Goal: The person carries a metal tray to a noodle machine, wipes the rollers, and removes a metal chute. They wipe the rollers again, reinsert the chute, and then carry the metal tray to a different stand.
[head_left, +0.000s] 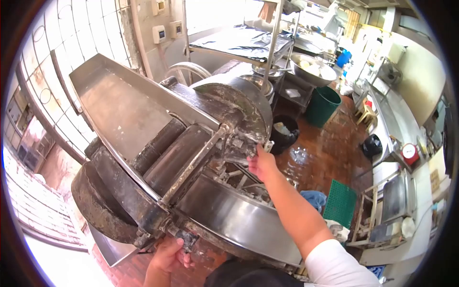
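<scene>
Red-tiled floor point(330, 148) around one big machine point(138, 119) set between two hands, with one green bin point(323, 107) beyond it and two rollers point(184, 153) across its middle. Seemingly at an adjusting step, calling for steady, even pressure, with left hand point(167, 254) curled closed on one knob point(188, 240) at the machine's left end and right hand point(261, 165) half-curled against one fitting point(243, 145) at its right end, firmness of hold impossible to tell.

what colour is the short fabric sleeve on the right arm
The short fabric sleeve is white, seen best in the head view.
</scene>
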The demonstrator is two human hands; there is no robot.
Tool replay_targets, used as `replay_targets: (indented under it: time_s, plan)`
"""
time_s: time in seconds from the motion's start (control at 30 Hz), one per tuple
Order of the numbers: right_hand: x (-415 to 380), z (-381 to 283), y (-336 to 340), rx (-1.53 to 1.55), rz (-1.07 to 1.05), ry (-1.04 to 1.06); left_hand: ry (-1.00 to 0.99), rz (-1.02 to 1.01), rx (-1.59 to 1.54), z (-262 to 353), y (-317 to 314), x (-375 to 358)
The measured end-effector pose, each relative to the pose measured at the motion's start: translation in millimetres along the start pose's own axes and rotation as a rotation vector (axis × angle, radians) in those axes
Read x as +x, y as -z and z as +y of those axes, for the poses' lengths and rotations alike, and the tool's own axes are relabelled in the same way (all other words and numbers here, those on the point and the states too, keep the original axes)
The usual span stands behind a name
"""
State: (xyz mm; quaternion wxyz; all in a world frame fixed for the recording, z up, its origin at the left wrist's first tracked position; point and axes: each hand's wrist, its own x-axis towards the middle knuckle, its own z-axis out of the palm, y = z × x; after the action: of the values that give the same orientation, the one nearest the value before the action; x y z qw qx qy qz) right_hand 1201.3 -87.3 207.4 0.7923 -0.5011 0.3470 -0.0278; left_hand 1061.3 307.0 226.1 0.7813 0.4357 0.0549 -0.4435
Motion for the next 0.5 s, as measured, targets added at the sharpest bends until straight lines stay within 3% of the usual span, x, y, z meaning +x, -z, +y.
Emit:
replay_targets:
  time_s: [0.07,0.1,0.13,0.17,0.2,0.3,0.33,0.4,0.43,0.5]
  plan:
    - [-12,5,7,-0.294,0.083,0.257,0.019,-0.052,-0.028,0,9,3]
    - [-17,12,13,-0.300,0.082,0.254,0.044,-0.103,-0.052,-1,13,4]
    - [-22,19,17,-0.594,0.196,0.713,0.041,-0.103,-0.059,-2,8,8]
    - [-29,16,15,-0.877,0.307,1.183,-0.107,-0.120,-0.060,-1,-5,18]
    - [-37,11,17,-0.991,0.260,1.292,-0.253,-0.137,-0.058,-2,-16,26]
    - [-42,6,12,-1.112,0.168,1.424,-0.318,-0.183,-0.304,-13,-30,52]
    - [-37,6,14,-1.113,0.168,1.423,-0.317,-0.182,-0.306,-21,-17,60]
    - [-19,9,19,-1.046,0.147,1.492,-0.310,-0.412,-0.307,-41,20,64]
    - [-11,9,16,-1.043,0.139,1.489,-0.312,-0.404,-0.307,-34,22,54]
    - [3,2,9,-0.365,0.007,0.369,-0.070,-0.130,-0.087,-11,9,19]
